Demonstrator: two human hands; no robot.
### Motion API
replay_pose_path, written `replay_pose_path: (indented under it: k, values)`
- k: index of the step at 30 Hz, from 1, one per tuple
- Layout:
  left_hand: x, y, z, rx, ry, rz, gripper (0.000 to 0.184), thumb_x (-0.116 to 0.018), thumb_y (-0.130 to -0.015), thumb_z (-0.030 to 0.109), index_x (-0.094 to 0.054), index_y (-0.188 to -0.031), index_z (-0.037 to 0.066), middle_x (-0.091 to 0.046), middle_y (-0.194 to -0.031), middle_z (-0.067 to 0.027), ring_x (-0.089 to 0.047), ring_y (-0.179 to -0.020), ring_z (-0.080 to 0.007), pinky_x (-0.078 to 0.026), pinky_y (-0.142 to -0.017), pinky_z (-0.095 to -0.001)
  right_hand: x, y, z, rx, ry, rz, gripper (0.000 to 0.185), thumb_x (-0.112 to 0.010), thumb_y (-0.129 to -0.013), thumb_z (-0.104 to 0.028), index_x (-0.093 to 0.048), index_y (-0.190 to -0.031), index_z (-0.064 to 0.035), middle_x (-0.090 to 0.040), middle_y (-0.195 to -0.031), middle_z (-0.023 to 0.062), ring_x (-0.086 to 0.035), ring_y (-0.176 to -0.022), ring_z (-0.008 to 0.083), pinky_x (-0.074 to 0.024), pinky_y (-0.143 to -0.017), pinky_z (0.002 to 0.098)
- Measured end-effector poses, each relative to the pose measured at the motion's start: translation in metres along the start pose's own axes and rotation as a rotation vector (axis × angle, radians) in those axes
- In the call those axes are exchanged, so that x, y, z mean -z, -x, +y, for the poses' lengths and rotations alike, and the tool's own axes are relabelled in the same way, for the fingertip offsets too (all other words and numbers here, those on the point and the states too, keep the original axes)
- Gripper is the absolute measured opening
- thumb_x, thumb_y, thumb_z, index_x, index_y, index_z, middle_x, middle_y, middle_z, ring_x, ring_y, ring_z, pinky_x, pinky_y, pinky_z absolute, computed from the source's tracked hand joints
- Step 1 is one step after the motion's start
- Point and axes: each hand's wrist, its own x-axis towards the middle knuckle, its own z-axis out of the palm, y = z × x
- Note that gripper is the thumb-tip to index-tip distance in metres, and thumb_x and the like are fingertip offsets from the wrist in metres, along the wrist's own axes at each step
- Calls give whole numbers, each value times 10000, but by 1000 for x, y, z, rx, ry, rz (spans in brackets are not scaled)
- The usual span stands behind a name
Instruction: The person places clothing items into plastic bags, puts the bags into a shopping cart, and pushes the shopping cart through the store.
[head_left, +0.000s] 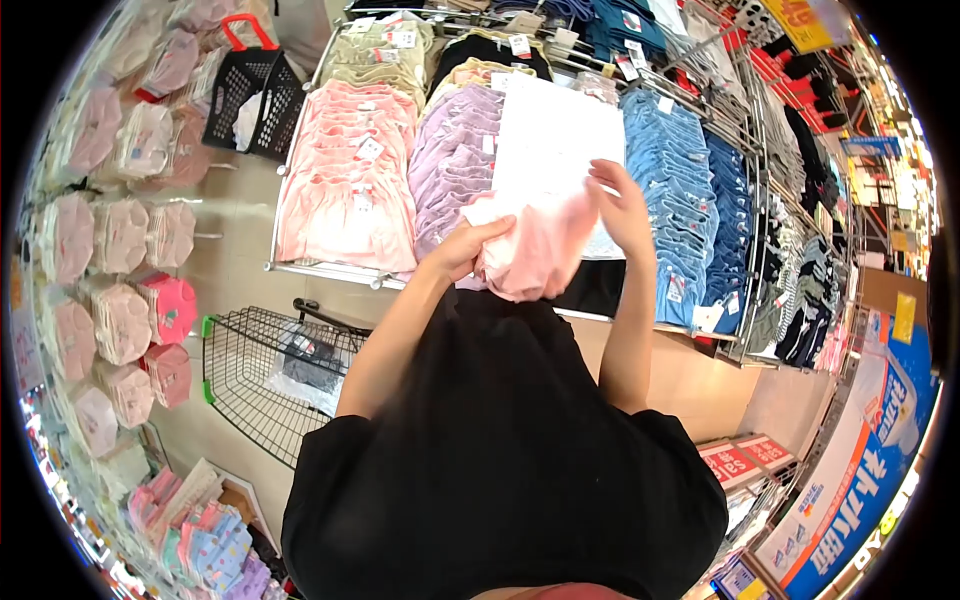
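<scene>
A pink garment [530, 250], bunched and partly folded, is held up in front of my chest. Its exact kind cannot be made out. My left hand [468, 246] grips its left side, thumb on top and fingers partly hidden underneath. Just off the garment's upper right side is my right hand [622, 208], raised with bent fingers apart and nothing visible in them. Beyond both hands, a flat white rectangular sheet or board [548, 130] lies on the display between lilac garments [455, 160] and blue denim garments [668, 190].
Overlapping pink garments [345, 180] fill the display's left part. A wire shopping cart [270, 375] with plastic-wrapped goods stands at lower left. A black basket [255, 105] with red handles is farther back. Hanging packs [125, 235] line the left side; metal rails [755, 250] edge the right.
</scene>
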Motion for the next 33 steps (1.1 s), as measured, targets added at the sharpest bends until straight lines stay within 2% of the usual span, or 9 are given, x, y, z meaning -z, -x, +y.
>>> replay_pose_path:
  k: [3,6,7,10,11,13,14,20,33]
  values:
    - [-3,-5,-6,-60,-60,90,381,-640,-918,142,-495,-1252,29,-589,-1201,-82,-581,-1123,-164,-487,-967,-342,37,44,-17,-381,-303,-37,370,-503,-995,-318,-586,-1175,-6,-663,-1071,142,-644,-980,212,-539,-798,338]
    - [5,-17,-21,20,-268,-96,178,-613,-951,228,-590,-1055,86,-596,-828,13,-558,-661,-44,-436,-521,-192,23,94,5,-707,-628,-208,581,-371,-1006,-514,-540,-1254,-17,-636,-1166,159,-628,-1054,242,-531,-869,378]
    - [-7,-19,-27,31,-313,-162,123,-597,-963,231,-613,-992,112,-525,-696,67,-417,-512,2,-274,-416,-169,8,109,18,-772,-818,-230,638,-357,-992,-552,-485,-1310,-13,-594,-1237,172,-593,-1120,263,-505,-918,405]
    - [-48,-6,-51,8,-433,-209,323,-570,-975,279,-613,-1165,21,-644,-1031,-86,-626,-891,-134,-517,-693,-242,-39,143,58,-670,-1562,-162,728,-367,-979,-563,-314,-1441,-3,-462,-1401,195,-480,-1275,306,-421,-1032,470]
    - [-45,-8,-59,-54,-647,-385,368,-576,-970,272,-580,-1220,2,-617,-1143,-108,-590,-1026,-174,-487,-829,-286,-70,144,78,-338,-1437,21,661,-409,-982,-494,-342,-1429,-11,-487,-1381,184,-490,-1270,301,-424,-1032,467]
    - [-49,-4,-65,58,-923,-637,439,-607,-948,223,-519,-1301,-24,-574,-1298,-117,-520,-1215,-218,-375,-1051,-343,-53,142,19,-518,-1485,227,600,-456,-964,-406,-385,-1400,0,-493,-1377,180,-511,-1250,285,-422,-1045,447]
    - [-39,-3,-92,-149,-895,-635,445,-600,-950,221,-508,-1322,-5,-562,-1318,-131,-505,-1235,-212,-376,-1052,-344,-55,141,24,-500,-1479,234,599,-456,-964,-405,-386,-1399,1,-493,-1377,180,-511,-1250,285,-422,-1045,447]
    - [-26,-6,-101,82,-843,-668,406,-573,-959,205,-522,-1313,14,-566,-1311,-133,-503,-1242,-229,-362,-1060,-343,-45,146,38,-464,-1447,221,598,-456,-962,-403,-388,-1399,1,-490,-1379,182,-507,-1254,287,-424,-1042,444]
    - [-34,-13,-108,-219,-1232,-951,431,-515,-896,73,-485,-1323,26,-481,-1355,-211,-415,-1292,-348,-292,-1098,-420,-45,147,45,-460,-1433,260,596,-455,-957,-397,-393,-1397,1,-485,-1385,186,-498,-1261,292,-427,-1037,440]
